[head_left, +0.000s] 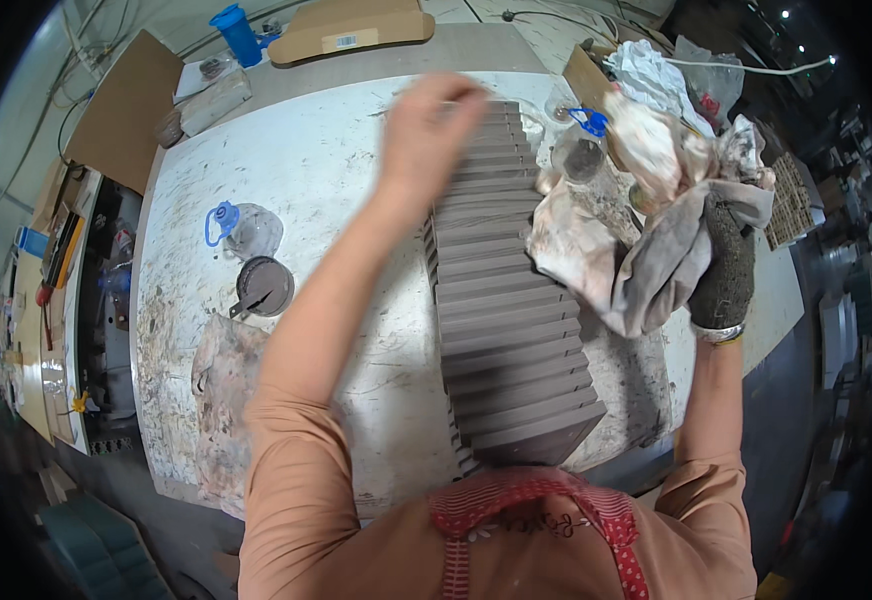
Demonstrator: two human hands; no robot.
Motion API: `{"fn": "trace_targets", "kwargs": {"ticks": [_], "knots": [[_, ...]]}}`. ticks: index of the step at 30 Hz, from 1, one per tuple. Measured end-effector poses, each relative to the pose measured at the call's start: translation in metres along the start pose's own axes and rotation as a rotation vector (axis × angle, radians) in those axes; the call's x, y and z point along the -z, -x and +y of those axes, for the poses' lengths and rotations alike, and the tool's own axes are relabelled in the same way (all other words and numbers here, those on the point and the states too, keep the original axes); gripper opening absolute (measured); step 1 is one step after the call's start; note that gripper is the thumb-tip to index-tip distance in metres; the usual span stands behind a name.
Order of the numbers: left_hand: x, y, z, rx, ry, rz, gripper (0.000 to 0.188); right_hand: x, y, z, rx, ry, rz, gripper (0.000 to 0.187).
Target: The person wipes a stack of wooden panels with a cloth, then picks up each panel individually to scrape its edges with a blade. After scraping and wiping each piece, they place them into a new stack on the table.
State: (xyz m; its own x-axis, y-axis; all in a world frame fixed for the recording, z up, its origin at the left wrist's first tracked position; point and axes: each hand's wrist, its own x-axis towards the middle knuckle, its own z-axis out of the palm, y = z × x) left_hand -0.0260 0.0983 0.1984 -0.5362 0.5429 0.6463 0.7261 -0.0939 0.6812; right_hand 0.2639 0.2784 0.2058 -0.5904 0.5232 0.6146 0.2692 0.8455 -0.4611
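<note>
My right hand (724, 268), in a dark grey work glove, grips a large stained white and grey rag (661, 265) that hangs in folds at the right of the table. My bare left hand (428, 140) is raised over the far end of a long row of overlapping grey-brown slats (511, 310). Motion smears its fingers, and I cannot tell whether it touches the slats. The row runs from near my apron to the far part of the table, and the rag overhangs its right edge.
Left on the white, scuffed table (356, 400) are a clear bottle with a blue handle (256, 232), a round dish of dark paste (266, 287) and a stained cloth (226, 370). Another blue-capped bottle (584, 155) stands far right, near crumpled plastic bags (656, 80). A cardboard box (351, 30) lies behind.
</note>
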Motion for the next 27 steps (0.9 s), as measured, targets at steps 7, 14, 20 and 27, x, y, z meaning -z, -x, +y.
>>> {"fn": "trace_targets", "kwargs": {"ticks": [7, 14, 20, 27], "knots": [[0.007, 0.006, -0.081, 0.2, -0.283, -0.168, 0.021, -0.064, 0.052, 0.033, -0.622, 0.033, -0.601, 0.062], [0.007, -0.006, -0.081, 0.333, -0.234, -0.251, 0.017, -0.11, 0.121, 0.078, -0.043, 0.167, -0.336, 0.066], [0.011, -0.008, -0.088, 0.199, -0.253, -0.323, 0.015, -0.105, 0.119, 0.078, -0.065, 0.163, -0.348, 0.07], [0.009, 0.008, -0.079, 0.238, -0.355, -0.15, 0.017, -0.059, 0.039, 0.029, 0.124, 0.02, -0.511, 0.053]]}}
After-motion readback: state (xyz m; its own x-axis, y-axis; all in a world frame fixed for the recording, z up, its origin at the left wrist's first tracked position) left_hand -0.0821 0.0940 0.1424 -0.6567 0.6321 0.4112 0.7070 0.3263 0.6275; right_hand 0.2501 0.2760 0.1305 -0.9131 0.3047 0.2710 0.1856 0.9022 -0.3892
